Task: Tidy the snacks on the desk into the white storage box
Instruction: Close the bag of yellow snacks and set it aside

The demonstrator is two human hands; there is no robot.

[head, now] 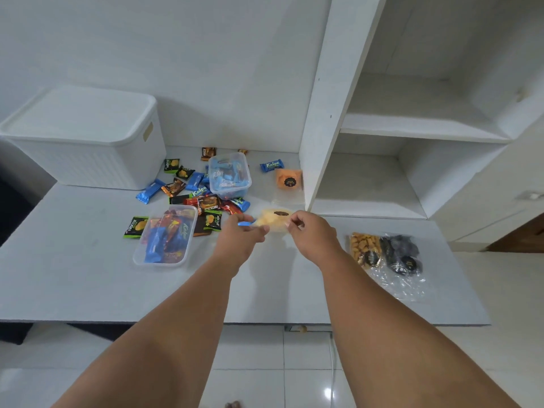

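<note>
A clear bag of pale yellow chips (272, 219) with a dark round label is pinched between both hands just above the desk. My left hand (241, 235) grips its left edge, and my right hand (309, 232) grips its right edge. The white storage box (88, 160) stands at the back left with its lid on. Several loose wrapped snacks (188, 187) lie scattered between the box and my hands. Two clear tubs hold more wrapped snacks: one (164, 234) near the left hand, one (229, 175) farther back.
An orange snack bag (289, 179) lies against the white shelf unit (323, 113). A bag of golden snacks (365, 248) and a bag of dark snacks (403, 254) lie on the desk to the right. The desk's front edge (235, 322) runs above a tiled floor.
</note>
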